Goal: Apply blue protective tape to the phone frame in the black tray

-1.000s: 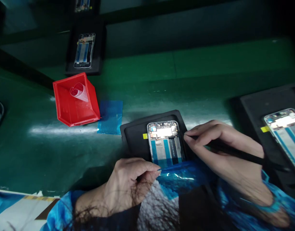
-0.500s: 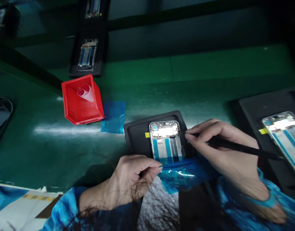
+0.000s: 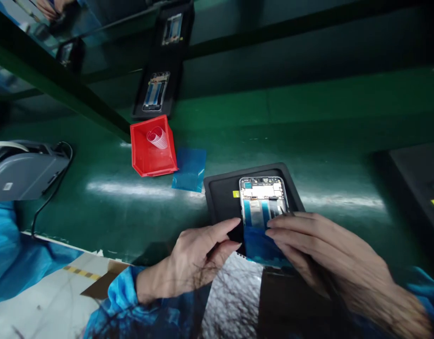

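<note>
An open phone frame (image 3: 262, 197) lies in a black tray (image 3: 220, 193) on the green bench. A blue film (image 3: 259, 245) covers the phone's lower end. My left hand (image 3: 199, 254) is at the film's left edge, forefinger and thumb closed on it. My right hand (image 3: 319, 245) lies across the film's right side with its fingers stretched flat on it, just below the phone's blue strips. The thin black tool does not show in this hand.
A red bin (image 3: 153, 150) with a curled white sheet (image 3: 157, 137) stands behind the tray, a blue film sheet (image 3: 189, 169) beside it. A grey device (image 3: 22, 169) with a cable sits at left. More trays with phones lie at the back (image 3: 156, 92) and at right (image 3: 421, 188).
My right hand left the spot beside the phone where it held a black tool and now lies flat on the film. The film has come up over the phone's lower end. The view swung left.
</note>
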Motion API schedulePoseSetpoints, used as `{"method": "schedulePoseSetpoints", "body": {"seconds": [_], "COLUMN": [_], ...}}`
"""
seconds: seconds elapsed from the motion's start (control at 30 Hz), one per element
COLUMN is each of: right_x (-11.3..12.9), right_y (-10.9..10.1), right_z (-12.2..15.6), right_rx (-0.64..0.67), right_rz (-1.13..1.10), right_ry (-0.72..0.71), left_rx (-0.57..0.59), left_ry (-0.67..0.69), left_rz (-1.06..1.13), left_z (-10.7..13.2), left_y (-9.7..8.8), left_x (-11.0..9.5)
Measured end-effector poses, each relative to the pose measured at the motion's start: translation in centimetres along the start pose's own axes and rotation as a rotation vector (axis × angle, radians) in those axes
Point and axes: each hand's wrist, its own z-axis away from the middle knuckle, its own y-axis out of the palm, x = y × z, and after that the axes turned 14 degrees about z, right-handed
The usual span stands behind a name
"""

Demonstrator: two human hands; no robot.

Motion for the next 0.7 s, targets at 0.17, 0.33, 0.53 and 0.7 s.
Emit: {"method": "schedulePoseSetpoints", "body": {"seconds": [0.17, 0.33, 0.53, 0.7], "right_x": [0.0, 0.6, 1.3, 0.6], "right_y": [0.1, 0.1, -0.5, -1.1], "right_z": [-0.7, 0.0, -1.9, -3.0], "right_rx": [-0.028, 0.022, 0.002, -0.001], "right_rz": [0.1, 0.0, -0.145, -0.16], "right_ry": [-0.077, -0.025, 0.026, 0.088], "left_rx": [-0.005, -0.085, -0.072, -0.101], "left_ry": [0.153, 0.205, 0.177, 0.03], "left_rz": [-0.126, -0.205, -0.148, 0.081], "left_z": [0.3, -0.7, -2.0, -2.3], "left_y": [-0.8, -0.1, 0.3, -0.1], "left_x": [-1.6, -2.1, -1.4, -0.7]}}
